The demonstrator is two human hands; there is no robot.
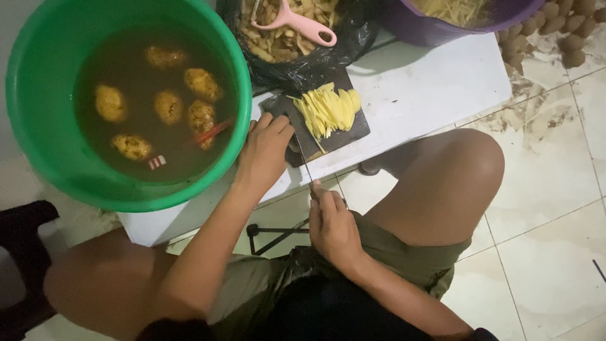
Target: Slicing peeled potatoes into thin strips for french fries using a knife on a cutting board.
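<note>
The left hand (265, 151) presses flat, fingers spread, on the cutting board (344, 136). The right hand (331, 224) grips a knife (307, 165) near potato strips (328, 110).

Pale yellow potato strips (328, 110) lie fanned on a dark cutting board (315, 144)

My arms are bare to above the elbows, no sleeves in view. Left hand (264, 151) and right hand (332, 224): no gloves, rings or watch. Olive-green shorts (404, 256), creased fabric, ending above my bare knees. Dark shirt (328, 312) at the bottom edge, colour hard to tell in this light.
</note>
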